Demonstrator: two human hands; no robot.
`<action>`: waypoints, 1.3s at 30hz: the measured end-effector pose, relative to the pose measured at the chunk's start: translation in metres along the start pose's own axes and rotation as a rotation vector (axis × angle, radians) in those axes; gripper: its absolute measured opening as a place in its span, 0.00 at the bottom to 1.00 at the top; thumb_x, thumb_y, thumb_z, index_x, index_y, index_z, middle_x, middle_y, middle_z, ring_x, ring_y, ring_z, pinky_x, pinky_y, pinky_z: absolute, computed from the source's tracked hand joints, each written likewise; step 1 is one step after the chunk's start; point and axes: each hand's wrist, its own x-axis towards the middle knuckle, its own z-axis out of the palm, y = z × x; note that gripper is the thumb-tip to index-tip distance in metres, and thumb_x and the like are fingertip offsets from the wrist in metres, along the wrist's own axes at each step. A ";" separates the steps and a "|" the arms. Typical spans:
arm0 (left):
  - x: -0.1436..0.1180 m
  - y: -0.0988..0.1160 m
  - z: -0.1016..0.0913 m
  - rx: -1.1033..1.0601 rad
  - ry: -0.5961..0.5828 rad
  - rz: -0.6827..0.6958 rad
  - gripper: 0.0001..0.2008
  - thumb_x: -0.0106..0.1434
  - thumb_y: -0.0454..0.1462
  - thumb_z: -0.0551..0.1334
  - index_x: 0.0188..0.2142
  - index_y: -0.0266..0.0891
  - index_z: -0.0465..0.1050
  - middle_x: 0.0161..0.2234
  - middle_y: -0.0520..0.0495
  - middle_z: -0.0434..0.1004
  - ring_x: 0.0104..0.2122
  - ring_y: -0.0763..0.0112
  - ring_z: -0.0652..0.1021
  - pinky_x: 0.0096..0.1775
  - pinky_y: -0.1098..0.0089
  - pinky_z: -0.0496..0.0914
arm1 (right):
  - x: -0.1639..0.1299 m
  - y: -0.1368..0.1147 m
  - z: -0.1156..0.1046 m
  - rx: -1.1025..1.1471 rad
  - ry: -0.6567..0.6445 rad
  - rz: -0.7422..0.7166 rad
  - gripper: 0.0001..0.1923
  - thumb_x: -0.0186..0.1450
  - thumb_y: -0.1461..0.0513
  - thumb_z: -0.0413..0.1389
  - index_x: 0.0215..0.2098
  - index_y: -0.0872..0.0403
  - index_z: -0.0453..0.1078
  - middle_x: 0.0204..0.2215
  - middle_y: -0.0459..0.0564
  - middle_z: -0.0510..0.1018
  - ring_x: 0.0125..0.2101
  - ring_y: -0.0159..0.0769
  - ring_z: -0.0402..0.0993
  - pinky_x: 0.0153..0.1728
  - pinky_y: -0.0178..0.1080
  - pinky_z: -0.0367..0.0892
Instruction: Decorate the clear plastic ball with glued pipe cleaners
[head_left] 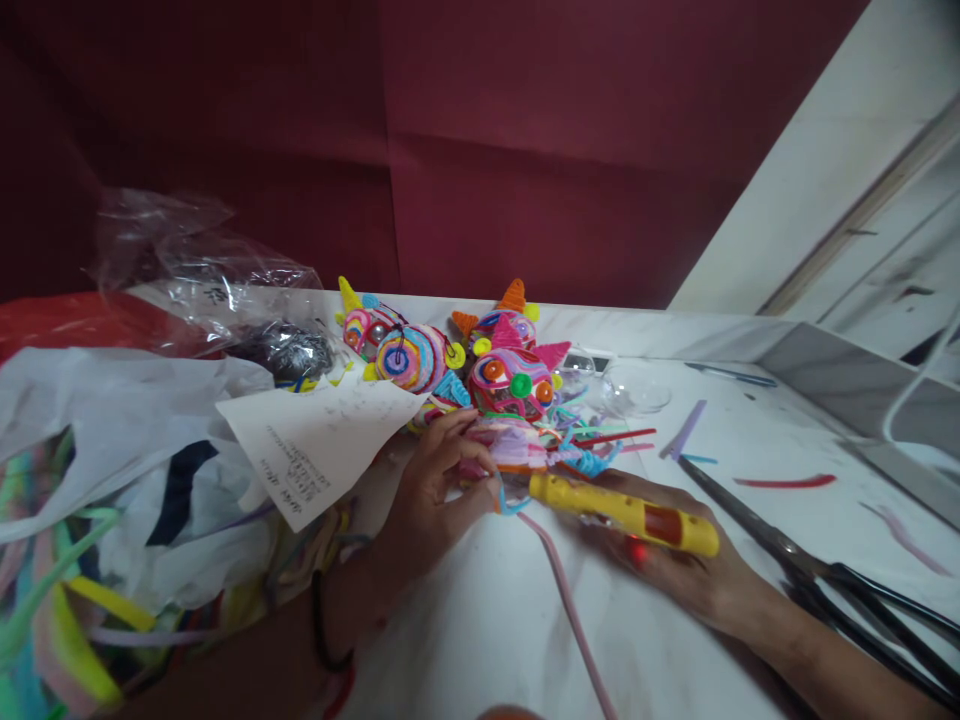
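Observation:
My right hand (679, 565) grips a yellow glue gun (622, 512), its nozzle pointing left at a small pipe-cleaner ball (510, 447). My left hand (431, 490) pinches that ball from the left, fingers curled on it. A pink pipe cleaner (570, 610) trails from the ball toward me across the white table (480, 630). Just behind stand several finished colourful pipe-cleaner balls with ears, one pink-eared (514, 380) and one striped (411, 357).
Black scissors (817, 580) lie at the right of my right hand. A white paper sheet (315, 445) and plastic bags (112, 450) with pipe cleaners fill the left. Clear half-spheres (634, 390) and loose pipe-cleaner scraps (784, 482) lie at the back right. A dark red wall stands behind.

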 end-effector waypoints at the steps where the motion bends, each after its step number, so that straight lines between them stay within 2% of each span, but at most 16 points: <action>1: 0.000 0.000 0.000 0.010 0.006 -0.003 0.05 0.54 0.30 0.64 0.29 0.42 0.75 0.57 0.40 0.66 0.57 0.57 0.73 0.43 0.68 0.76 | 0.000 0.000 0.000 -0.006 -0.002 0.005 0.10 0.68 0.55 0.55 0.40 0.52 0.73 0.33 0.50 0.77 0.29 0.38 0.73 0.28 0.34 0.70; 7: 0.000 0.001 -0.002 0.088 0.009 0.032 0.05 0.55 0.30 0.64 0.30 0.41 0.76 0.56 0.40 0.67 0.58 0.57 0.72 0.45 0.68 0.76 | 0.000 0.002 -0.001 -0.008 -0.011 0.003 0.16 0.67 0.51 0.54 0.40 0.53 0.75 0.34 0.53 0.78 0.30 0.40 0.74 0.29 0.37 0.70; 15: -0.002 -0.005 0.000 0.070 0.039 0.064 0.05 0.57 0.30 0.64 0.30 0.42 0.76 0.56 0.41 0.68 0.58 0.58 0.72 0.46 0.67 0.75 | 0.000 -0.003 -0.001 -0.026 0.018 0.035 0.12 0.65 0.53 0.57 0.39 0.52 0.75 0.33 0.53 0.80 0.31 0.41 0.75 0.31 0.38 0.73; 20: -0.001 -0.005 -0.001 0.131 0.046 0.106 0.06 0.58 0.30 0.64 0.32 0.43 0.77 0.54 0.42 0.70 0.56 0.60 0.73 0.47 0.67 0.75 | 0.001 -0.003 -0.001 0.001 0.018 0.090 0.14 0.65 0.51 0.56 0.37 0.52 0.74 0.31 0.52 0.79 0.29 0.41 0.75 0.30 0.39 0.74; 25: -0.002 -0.006 -0.002 0.199 0.049 0.154 0.06 0.58 0.30 0.64 0.33 0.43 0.77 0.53 0.42 0.70 0.54 0.62 0.75 0.48 0.67 0.75 | -0.001 0.000 0.000 0.006 0.010 0.099 0.14 0.65 0.50 0.56 0.36 0.53 0.74 0.31 0.52 0.78 0.26 0.38 0.71 0.25 0.37 0.71; 34: -0.003 -0.004 -0.002 0.202 0.055 0.131 0.05 0.59 0.31 0.64 0.32 0.42 0.76 0.54 0.41 0.70 0.54 0.59 0.75 0.49 0.63 0.74 | 0.000 -0.001 0.001 -0.005 0.007 0.058 0.06 0.64 0.58 0.57 0.36 0.52 0.72 0.31 0.49 0.76 0.27 0.35 0.69 0.26 0.35 0.68; 39: -0.002 -0.003 -0.002 0.198 0.048 0.126 0.05 0.59 0.31 0.63 0.32 0.42 0.76 0.54 0.40 0.70 0.55 0.59 0.74 0.49 0.62 0.74 | 0.001 -0.004 0.002 0.027 0.016 0.078 0.10 0.64 0.55 0.58 0.39 0.53 0.74 0.28 0.48 0.75 0.24 0.34 0.68 0.22 0.35 0.67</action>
